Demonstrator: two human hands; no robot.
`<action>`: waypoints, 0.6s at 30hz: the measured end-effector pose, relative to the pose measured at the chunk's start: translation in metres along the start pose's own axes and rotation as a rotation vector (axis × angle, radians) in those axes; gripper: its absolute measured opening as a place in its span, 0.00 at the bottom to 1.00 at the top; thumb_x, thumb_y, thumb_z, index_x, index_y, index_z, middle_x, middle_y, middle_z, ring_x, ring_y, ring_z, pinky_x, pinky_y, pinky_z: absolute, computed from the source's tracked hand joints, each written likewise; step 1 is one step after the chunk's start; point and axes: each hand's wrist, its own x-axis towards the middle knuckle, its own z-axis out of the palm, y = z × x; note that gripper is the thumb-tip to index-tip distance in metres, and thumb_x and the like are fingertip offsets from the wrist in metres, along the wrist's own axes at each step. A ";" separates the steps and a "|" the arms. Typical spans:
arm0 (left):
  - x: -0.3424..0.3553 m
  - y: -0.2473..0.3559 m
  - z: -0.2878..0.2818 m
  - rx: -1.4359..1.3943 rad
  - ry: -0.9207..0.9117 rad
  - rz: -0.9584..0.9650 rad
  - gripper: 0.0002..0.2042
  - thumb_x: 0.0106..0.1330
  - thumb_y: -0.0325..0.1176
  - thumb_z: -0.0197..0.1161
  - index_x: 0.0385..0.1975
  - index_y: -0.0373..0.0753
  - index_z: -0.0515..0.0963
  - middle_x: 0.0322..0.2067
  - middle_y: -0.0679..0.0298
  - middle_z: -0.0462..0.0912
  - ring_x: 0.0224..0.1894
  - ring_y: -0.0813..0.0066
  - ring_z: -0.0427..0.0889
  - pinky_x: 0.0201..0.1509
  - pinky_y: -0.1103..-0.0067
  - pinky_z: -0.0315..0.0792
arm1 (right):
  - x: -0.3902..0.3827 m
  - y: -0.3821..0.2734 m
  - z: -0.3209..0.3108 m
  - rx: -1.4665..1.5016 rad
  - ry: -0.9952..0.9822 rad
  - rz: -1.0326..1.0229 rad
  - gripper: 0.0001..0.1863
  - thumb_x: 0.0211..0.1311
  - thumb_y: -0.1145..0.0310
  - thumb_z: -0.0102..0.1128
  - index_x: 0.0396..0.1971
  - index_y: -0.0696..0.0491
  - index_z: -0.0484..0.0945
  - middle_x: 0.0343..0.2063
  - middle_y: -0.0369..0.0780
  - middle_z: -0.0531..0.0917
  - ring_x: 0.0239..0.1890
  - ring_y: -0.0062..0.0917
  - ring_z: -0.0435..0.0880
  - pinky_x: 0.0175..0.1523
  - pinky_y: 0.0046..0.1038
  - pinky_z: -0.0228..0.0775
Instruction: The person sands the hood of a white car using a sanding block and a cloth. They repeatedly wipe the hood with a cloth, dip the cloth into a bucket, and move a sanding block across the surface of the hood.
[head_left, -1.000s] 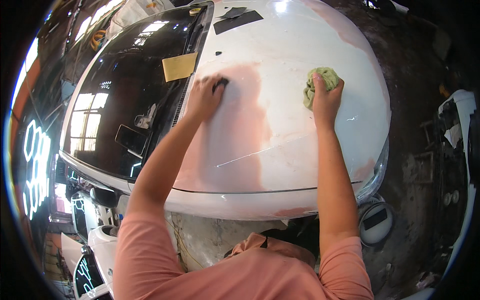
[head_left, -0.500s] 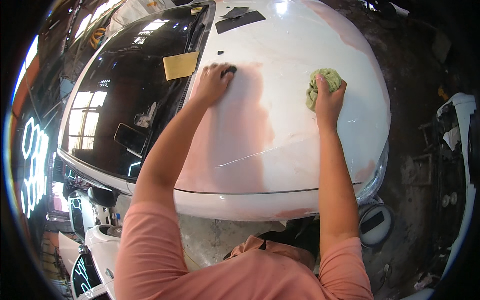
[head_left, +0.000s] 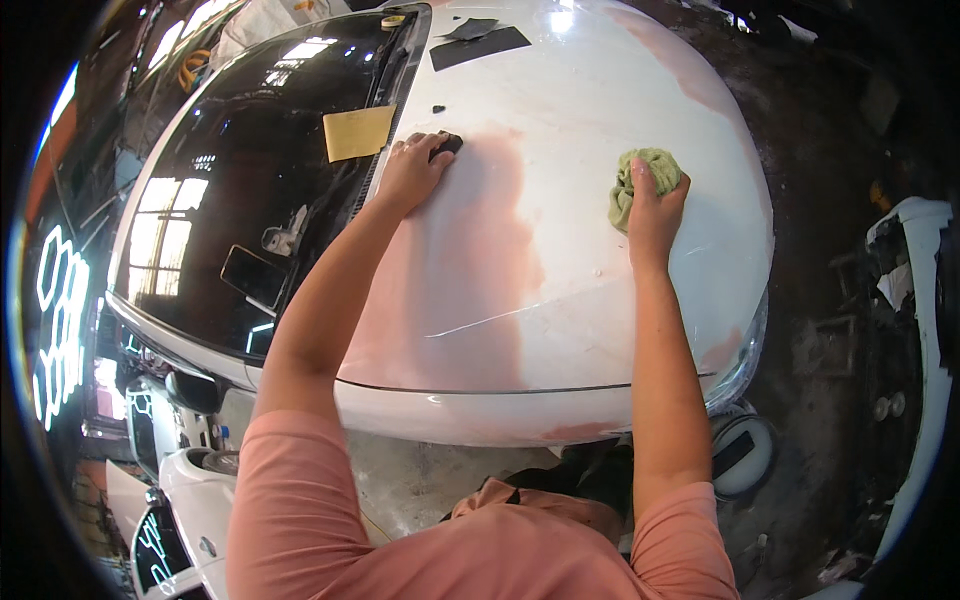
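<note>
Left hand [head_left: 412, 172] fingers press a dark pad [head_left: 446, 146] on the hood [head_left: 560, 300]; right hand [head_left: 654, 212] fingers pinch a green rag [head_left: 640, 180].

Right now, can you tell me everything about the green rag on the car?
The green rag is soft, crumpled cloth, pale olive green, bunched into a wrinkled lump. It lies on the white car hood, out to the right of the pinkish sanded patch. The right hand presses on it from below, its fingers over the folds. Nothing else touches it.
</note>
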 end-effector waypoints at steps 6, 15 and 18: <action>-0.111 0.029 -0.013 0.020 -0.042 0.152 0.20 0.74 0.41 0.65 0.62 0.43 0.82 0.57 0.52 0.84 0.58 0.46 0.80 0.70 0.59 0.70 | 0.019 0.003 -0.018 -0.107 0.042 -0.070 0.32 0.70 0.55 0.68 0.58 0.66 0.69 0.52 0.50 0.80 0.52 0.35 0.83 0.57 0.35 0.77; -0.037 0.002 0.008 0.103 0.012 0.079 0.21 0.77 0.44 0.61 0.64 0.41 0.80 0.58 0.51 0.82 0.62 0.45 0.78 0.71 0.59 0.70 | 0.015 0.005 -0.013 -0.108 0.044 -0.070 0.31 0.70 0.54 0.67 0.58 0.65 0.69 0.51 0.49 0.81 0.52 0.34 0.83 0.57 0.35 0.77; -0.113 0.035 -0.021 0.019 -0.100 0.092 0.23 0.75 0.45 0.64 0.65 0.42 0.80 0.57 0.53 0.82 0.59 0.47 0.79 0.69 0.59 0.72 | 0.015 -0.008 -0.017 -0.080 0.039 -0.012 0.31 0.71 0.54 0.67 0.59 0.63 0.69 0.51 0.49 0.81 0.52 0.34 0.83 0.58 0.35 0.77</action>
